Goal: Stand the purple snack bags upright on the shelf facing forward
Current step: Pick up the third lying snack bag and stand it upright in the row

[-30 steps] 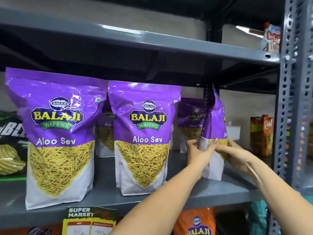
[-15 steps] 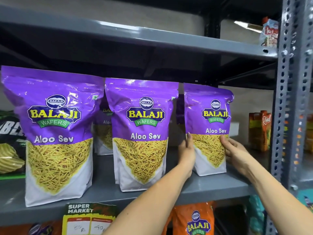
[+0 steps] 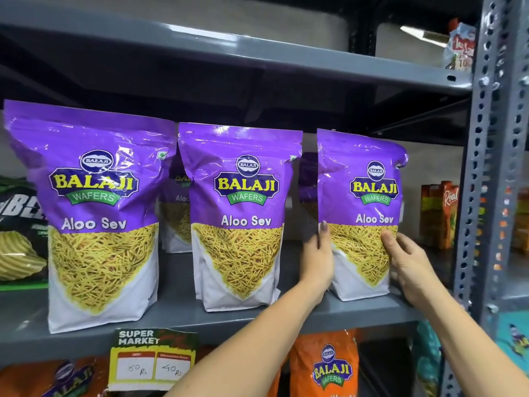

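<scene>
Head view, the only one: three purple bags are seen standing along the front of the grey shelf [image 3: 177, 319], labels out. The right bag [image 3: 361, 196] is the one being handled. It is bracketed by both hands: the left hand [image 3: 318, 259] is laid flat against its left edge, fingers pointing up, while the right hand [image 3: 408, 262] is cupped round its lower right side, thumb pressed on the yellow front panel. Neither hand is closed tight; the bag is held lightly between open palms, apparently so that it can be squared and steadied without the pouch being crushed. Its base is resting on the shelf and its face is turned forward, with a slight lean judged at the top right corner.

The middle bag [image 3: 240, 213] and the left bag [image 3: 91, 207] are standing free, upright, apart from each other. More purple bags [image 3: 176, 213] are glimpsed behind, in the gaps, partly hidden. The front row looks to have been spaced so that each label can be read.

A price tag [image 3: 153, 359] is hung on the shelf lip. Orange bags [image 3: 326, 368] are stocked on the level below. Juice cartons [image 3: 439, 213] are stood at the far right, well clear.

The step is judged nearly done: only release and perhaps a small straightening are left for this bag.
</scene>
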Demonstrator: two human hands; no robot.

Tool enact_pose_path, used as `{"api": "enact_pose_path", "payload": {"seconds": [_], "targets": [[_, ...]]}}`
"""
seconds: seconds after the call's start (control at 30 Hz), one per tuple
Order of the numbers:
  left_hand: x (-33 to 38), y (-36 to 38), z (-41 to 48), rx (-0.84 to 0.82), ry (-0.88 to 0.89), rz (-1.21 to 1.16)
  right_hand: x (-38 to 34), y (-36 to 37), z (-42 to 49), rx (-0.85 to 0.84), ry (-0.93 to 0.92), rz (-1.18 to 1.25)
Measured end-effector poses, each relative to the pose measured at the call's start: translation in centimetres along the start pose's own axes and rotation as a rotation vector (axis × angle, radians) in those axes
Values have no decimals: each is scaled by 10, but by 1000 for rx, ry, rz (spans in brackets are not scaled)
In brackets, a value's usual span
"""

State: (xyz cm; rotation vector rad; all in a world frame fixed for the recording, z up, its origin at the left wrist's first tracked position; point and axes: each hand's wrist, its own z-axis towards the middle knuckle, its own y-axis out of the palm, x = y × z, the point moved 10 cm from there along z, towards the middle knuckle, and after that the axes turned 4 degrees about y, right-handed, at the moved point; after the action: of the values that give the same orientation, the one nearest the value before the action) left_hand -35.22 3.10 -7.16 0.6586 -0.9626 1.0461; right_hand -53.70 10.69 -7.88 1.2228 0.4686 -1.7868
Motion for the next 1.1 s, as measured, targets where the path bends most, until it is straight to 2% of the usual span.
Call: {"api": "enact_pose_path", "payload": {"seconds": [0.23, 0.3, 0.4, 0.5, 0.57, 0.6, 0.67, 0.7, 0.77, 0.83, 0.9, 1.0, 1.1], "targets": [[6, 1, -16, 6, -9, -34, -8, 0, -22, 7, 16, -17], [3, -3, -21, 62, -18, -33, -11, 0, -30, 51, 19, -50], [17, -17, -53, 150, 109, -14, -12, -10, -37, 172, -24, -87], [46, -44, -110, 162, 333, -63, -34, -31, -65, 400, -229, -56], [61, -87, -133, 269, 478, -28, -54, -24, -102, 506, -446, -1], [67, -114, -136, 358, 545, 34, -61, -8, -116, 497, -523, -10], [74, -165, -133, 558, 631, 267, -65, 42, -135, 376, -610, -73], [76, -182, -127, 631, 632, 391, -62, 69, -138, 284, -615, -117], [73, -203, -108, 680, 520, 563, -45, 122, -132, 84, -512, -187], [60, -210, -88, 612, 319, 595, -32, 161, -123, -54, -450, -338], [43, -207, -72, 484, 190, 511, -21, 186, -115, -168, -394, -390], [33, -195, -61, 326, 154, 379, -14, 199, -113, -254, -323, -316], [32, -190, -64, 319, 156, 401, -14, 193, -116, -216, -351, -332]]}}
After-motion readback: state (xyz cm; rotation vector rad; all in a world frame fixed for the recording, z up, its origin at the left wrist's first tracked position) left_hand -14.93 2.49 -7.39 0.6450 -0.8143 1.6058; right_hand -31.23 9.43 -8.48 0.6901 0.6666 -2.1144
